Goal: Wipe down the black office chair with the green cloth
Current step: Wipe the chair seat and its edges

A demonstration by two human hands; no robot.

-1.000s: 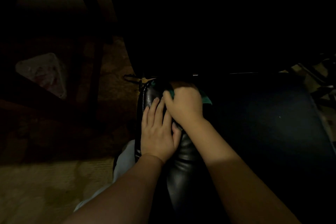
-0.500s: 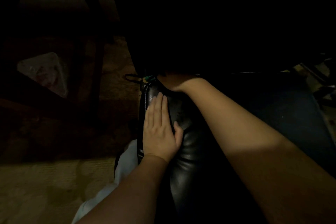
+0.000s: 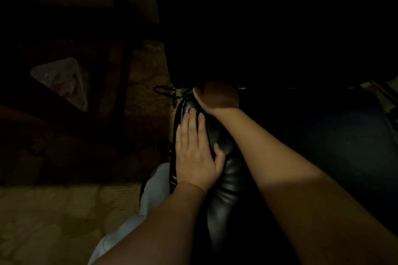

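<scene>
Chair (image 3: 224,180) padding runs narrow from 6 toward 12 o'clock, its left edge dropping to open floor (image 3: 53,211) at 9, with the dark seat (image 3: 333,146) at 3. The left hand (image 3: 193,157) lies flat on the pad, fingers (image 3: 191,120) straight and together, pointing to 12. The right hand (image 3: 217,97) hooks over the far end in shadow; its fingers are hidden, so I cannot tell its grip. The cloth (image 3: 183,91) shows as a green sliver at that hand's 9 o'clock, just beyond the left fingertips.

Left hand (image 3: 195,157): we see it flat on the armrest (image 3: 224,189).
Right hand (image 3: 217,95): shadowed at its far end, green cloth (image 3: 183,92) beside.
</scene>
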